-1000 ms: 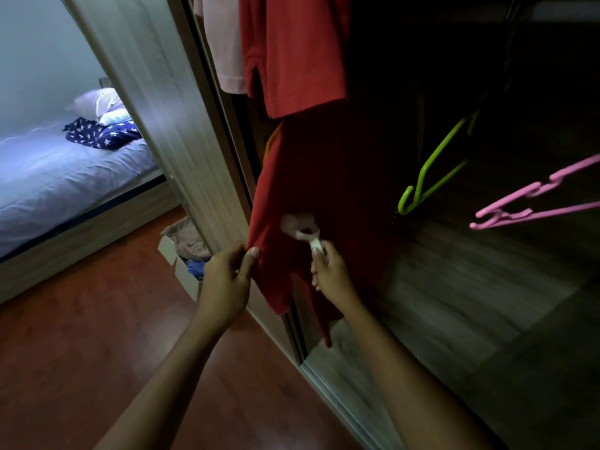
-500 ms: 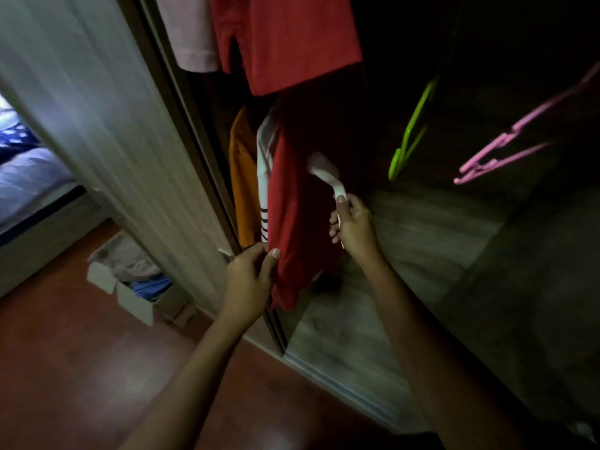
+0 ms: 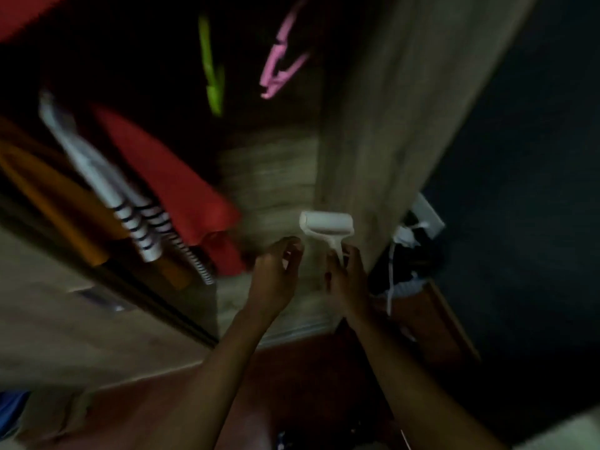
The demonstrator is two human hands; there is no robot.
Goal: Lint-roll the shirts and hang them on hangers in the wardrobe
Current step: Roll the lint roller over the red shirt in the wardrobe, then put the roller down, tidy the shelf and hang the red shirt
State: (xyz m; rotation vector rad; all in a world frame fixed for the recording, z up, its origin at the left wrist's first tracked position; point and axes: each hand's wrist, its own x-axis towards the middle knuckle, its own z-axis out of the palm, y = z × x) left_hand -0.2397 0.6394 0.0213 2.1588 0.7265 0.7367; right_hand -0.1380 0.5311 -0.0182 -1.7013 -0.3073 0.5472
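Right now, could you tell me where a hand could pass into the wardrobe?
Open gap between the red shirt and the wardrobe's side panel, below the green hanger and pink hanger. Leftward, the striped shirt and orange shirt crowd together.

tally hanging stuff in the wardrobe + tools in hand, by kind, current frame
Hanging garments: 3, red shirt, white striped shirt, orange shirt
Empty hangers: 2, green hanger, pink hanger
Lint rollers: 1, lint roller, held in the right hand
Total: 6
The frame is blurred, so further garments may be hidden.
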